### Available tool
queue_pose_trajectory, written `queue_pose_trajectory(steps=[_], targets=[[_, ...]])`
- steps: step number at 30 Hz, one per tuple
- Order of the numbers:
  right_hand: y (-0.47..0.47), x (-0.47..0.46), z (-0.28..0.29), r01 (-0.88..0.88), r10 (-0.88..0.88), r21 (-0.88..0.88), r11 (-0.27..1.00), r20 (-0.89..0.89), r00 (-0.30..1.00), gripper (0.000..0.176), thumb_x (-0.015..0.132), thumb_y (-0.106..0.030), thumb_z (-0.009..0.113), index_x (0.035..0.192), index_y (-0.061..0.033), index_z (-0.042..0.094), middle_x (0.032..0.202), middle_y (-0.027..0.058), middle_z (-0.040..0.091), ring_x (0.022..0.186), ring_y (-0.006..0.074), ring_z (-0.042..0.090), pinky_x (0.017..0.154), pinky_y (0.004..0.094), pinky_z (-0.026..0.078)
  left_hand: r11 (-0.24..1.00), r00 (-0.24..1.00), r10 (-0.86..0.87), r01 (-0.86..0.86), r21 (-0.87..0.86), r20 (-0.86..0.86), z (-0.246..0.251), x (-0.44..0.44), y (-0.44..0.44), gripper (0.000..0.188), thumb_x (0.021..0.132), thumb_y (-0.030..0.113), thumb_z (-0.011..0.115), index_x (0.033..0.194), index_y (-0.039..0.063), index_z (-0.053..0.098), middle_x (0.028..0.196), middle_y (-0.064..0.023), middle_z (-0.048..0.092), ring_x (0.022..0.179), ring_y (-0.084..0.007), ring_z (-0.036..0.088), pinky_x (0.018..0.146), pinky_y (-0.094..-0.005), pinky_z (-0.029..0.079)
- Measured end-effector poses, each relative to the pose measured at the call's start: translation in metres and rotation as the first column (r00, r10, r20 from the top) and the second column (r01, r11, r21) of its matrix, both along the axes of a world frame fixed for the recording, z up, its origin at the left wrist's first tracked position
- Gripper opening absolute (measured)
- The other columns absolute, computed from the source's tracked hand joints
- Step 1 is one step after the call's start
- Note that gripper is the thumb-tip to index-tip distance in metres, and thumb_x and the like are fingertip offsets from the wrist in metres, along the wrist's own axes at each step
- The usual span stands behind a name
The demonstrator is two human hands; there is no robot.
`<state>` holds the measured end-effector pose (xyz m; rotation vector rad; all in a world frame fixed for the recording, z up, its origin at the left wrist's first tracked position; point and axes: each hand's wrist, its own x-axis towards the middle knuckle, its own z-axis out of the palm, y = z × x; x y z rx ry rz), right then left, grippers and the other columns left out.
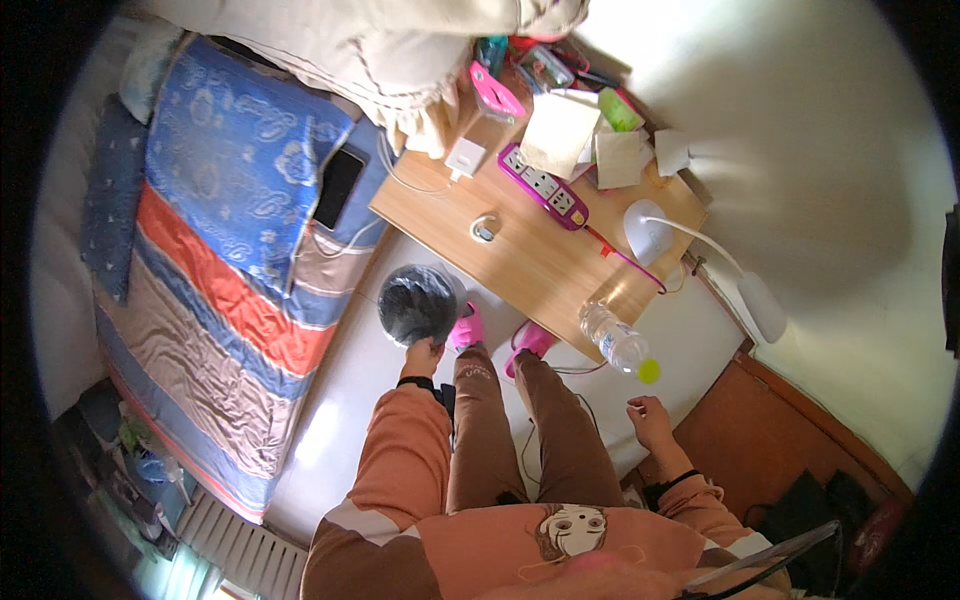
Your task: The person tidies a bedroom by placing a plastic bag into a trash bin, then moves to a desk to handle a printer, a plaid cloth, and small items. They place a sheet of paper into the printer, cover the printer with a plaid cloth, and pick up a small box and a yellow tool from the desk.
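Note:
My left hand (424,358) grips the near rim of a round bin (418,306) lined with a black plastic bag. The bin hangs or stands over the floor between the bed and the desk; which one I cannot tell. My right hand (649,420) is in the air near the desk's front right corner, fingers partly curled, with nothing seen in it. Just beyond it is a clear plastic bottle (616,341) with a yellow-green cap, standing on the desk and apart from the hand.
On the wooden desk (442,206) are a purple power strip (544,186), a white desk lamp (647,231), a coiled white cable (484,228), a white charger (465,157) and papers (561,133). A bed (225,375) with a smartphone (340,187) lies left. Cords (529,450) trail across the floor.

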<state>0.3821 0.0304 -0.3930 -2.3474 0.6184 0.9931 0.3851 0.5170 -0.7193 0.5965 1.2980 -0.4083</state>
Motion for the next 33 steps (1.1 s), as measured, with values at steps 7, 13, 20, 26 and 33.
queue_pose_trajectory(steps=[7,13,20,26,33], targets=[[-0.045,-0.025,-0.058,0.058,-0.067,-0.086,0.995,-0.101,0.993,0.032,0.087,-0.019,0.071,0.111,-0.0011,0.062,0.097,0.0183,0.064,0.095,0.0339,0.064,0.082,0.0393,0.053,0.985,0.972,0.174,-0.170,0.039,-0.156,-0.087,0.055,-0.032,0.017,0.097,0.005,0.053,0.111,-0.004,0.055,0.104,-0.0185,0.063,0.093,-0.0326,0.063,0.083,-0.0400,0.055],[-0.054,0.005,-0.053,-0.031,0.033,-0.066,0.997,0.022,0.999,0.024,0.088,-0.016,0.069,0.107,-0.0025,0.062,0.103,0.0156,0.064,0.091,0.0273,0.064,0.076,0.0377,0.052,0.977,0.955,0.209,-0.215,-0.004,-0.209,-0.104,0.083,-0.037,0.019,0.100,0.014,0.053,0.111,-0.002,0.055,0.102,-0.0159,0.063,0.089,-0.0291,0.062,0.081,-0.0396,0.055],[-0.040,0.173,0.002,0.092,-0.135,0.119,0.989,0.435,0.890,0.028,0.091,-0.009,0.065,0.119,-0.0033,0.061,0.103,0.0065,0.064,0.086,0.0143,0.060,0.080,0.0300,0.050,0.998,0.966,-0.057,0.045,-0.052,-0.254,-0.013,0.056,-0.038,0.030,0.096,0.030,0.062,0.109,0.004,0.054,0.098,-0.0157,0.065,0.085,-0.0288,0.066,0.073,-0.0359,0.054],[-0.009,0.304,0.000,-0.164,-0.084,0.248,0.955,0.754,0.652,0.034,0.088,-0.007,0.066,0.121,-0.0063,0.059,0.119,0.0074,0.059,0.095,0.0159,0.059,0.081,0.0291,0.049,0.521,0.687,-0.711,0.659,0.543,-0.150,0.201,0.124,-0.055,0.020,0.089,0.013,0.062,0.107,0.004,0.065,0.086,-0.0062,0.069,0.070,-0.0118,0.061,0.060,-0.0238,0.047],[0.005,0.330,0.003,-0.077,-0.127,0.239,0.968,0.728,0.674,0.021,0.101,-0.016,0.050,0.102,-0.0021,0.067,0.099,0.0067,0.067,0.080,0.0168,0.063,0.073,0.0279,0.052,0.195,0.380,-0.923,0.325,0.925,0.061,0.286,0.332,-0.124,0.045,0.082,0.023,0.076,0.116,0.000,0.058,0.109,-0.0144,0.064,0.104,-0.0263,0.061,0.090,-0.0378,0.049]])
